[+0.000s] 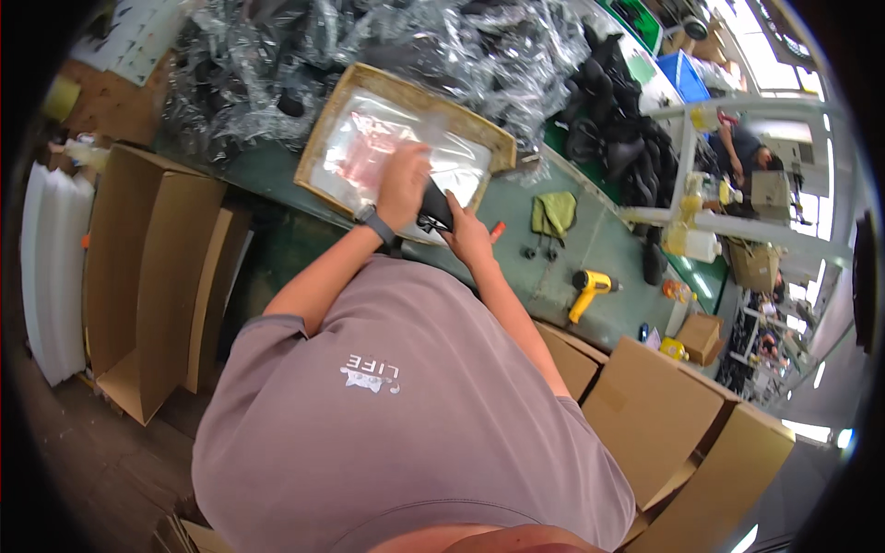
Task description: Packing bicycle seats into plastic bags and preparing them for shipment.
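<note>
My right hand (pixel 468 237) grips a small black object (pixel 437 204) whose kind I cannot make out; it looks like a dark, curved piece. Close beside it on the left is my left hand (pixel 404 187), a dark watch on its wrist. Motion smears the left fingers, and whether they hold anything does not show. Both hands are over the near side of a shallow cardboard tray (pixel 318 147). Shiny clear plastic bags (pixel 378 129) lie flat inside this tray, some showing a reddish tint.
Plastic-wrapped dark items (pixel 249 74) are heaped behind the tray. On the green table (pixel 608 258) lie a yellow heat gun (pixel 590 293), a green cloth (pixel 553 214) and a red object (pixel 498 230). Cardboard boxes (pixel 654 415) stand at both sides. A person (pixel 737 147) is far right.
</note>
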`<state>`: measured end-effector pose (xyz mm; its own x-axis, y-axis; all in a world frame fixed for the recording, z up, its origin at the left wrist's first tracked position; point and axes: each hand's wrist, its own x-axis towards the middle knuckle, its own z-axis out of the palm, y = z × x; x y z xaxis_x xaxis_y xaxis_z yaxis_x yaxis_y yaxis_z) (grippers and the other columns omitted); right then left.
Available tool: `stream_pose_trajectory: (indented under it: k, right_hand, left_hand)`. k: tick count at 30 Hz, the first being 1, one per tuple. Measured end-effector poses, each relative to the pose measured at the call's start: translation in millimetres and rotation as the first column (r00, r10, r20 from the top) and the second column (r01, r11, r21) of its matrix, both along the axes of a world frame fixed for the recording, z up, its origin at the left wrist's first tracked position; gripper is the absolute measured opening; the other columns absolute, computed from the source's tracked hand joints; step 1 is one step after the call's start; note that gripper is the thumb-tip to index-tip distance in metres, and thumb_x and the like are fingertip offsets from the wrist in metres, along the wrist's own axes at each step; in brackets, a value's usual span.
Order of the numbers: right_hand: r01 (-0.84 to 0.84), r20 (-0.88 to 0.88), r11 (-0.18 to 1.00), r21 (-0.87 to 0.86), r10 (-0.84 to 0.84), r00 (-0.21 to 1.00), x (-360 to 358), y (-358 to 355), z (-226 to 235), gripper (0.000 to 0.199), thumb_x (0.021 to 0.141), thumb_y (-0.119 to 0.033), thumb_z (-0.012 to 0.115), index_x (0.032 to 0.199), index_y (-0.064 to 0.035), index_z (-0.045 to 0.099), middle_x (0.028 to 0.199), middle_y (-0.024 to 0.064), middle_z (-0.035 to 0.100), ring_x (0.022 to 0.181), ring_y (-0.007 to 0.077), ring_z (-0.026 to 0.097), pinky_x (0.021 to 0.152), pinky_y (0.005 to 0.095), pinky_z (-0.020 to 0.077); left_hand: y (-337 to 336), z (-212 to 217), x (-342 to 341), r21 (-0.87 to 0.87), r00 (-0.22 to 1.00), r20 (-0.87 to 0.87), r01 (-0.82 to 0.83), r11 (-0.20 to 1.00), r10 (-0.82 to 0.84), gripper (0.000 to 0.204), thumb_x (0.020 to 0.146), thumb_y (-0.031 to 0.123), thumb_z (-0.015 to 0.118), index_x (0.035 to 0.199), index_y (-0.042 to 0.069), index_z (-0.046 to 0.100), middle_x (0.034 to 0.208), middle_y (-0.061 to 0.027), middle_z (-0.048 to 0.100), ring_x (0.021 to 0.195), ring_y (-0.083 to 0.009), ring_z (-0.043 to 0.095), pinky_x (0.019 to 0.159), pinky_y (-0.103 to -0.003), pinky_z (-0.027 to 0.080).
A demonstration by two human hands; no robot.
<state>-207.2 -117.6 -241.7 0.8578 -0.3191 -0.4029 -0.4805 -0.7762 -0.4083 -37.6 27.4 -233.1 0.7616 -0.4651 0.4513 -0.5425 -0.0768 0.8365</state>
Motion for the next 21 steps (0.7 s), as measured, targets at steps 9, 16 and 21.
stream_pose_trajectory:
  k: [9, 16, 21]
  right_hand:
    - [0.186, -0.158, -0.002, 0.983, -0.535, 0.83, -20.1, -20.0, 67.5, 0.059, 0.107, -0.031, 0.075, 0.151, 0.0015, 0.052, 0.132, 0.0262, 0.072, 0.087, 0.0266, 0.078, 0.071, 0.0363, 0.0648]
    - [0.009, -0.16, -0.315, 0.949, -0.457, 0.875, 3.1, 15.5, 120.8, 0.07, 0.106, -0.04, 0.078, 0.155, 0.002, 0.052, 0.148, 0.0279, 0.066, 0.096, 0.0318, 0.08, 0.076, 0.0344, 0.0663]
    - [0.141, -0.21, -0.158, 0.977, -0.641, 0.738, 12.9, 14.3, 133.0, 0.039, 0.113, -0.023, 0.069, 0.14, 0.0022, 0.055, 0.119, 0.0196, 0.072, 0.093, 0.0303, 0.076, 0.078, 0.0396, 0.0653]
  left_hand:
    - [114.8, 116.1, 0.8, 0.092, 0.854, -0.484, -0.17, 0.981, 0.193, 0.013, 0.104, 0.01, 0.073, 0.112, -0.001, 0.073, 0.101, -0.0146, 0.077, 0.089, -0.0295, 0.075, 0.081, -0.038, 0.059]
    - [66.5, 126.1, -28.3, 0.07, 0.8, -0.55, 0.328, 0.942, -0.238, 0.014, 0.106, 0.008, 0.071, 0.113, -0.002, 0.078, 0.1, -0.0116, 0.078, 0.095, -0.0204, 0.073, 0.086, -0.034, 0.056]
    - [64.9, 89.5, -23.6, -0.312, 0.211, -0.901, 0.29, 0.905, -0.378, 0.022, 0.115, 0.02, 0.063, 0.125, 0.001, 0.069, 0.111, -0.0042, 0.074, 0.102, -0.0166, 0.073, 0.095, -0.035, 0.058]
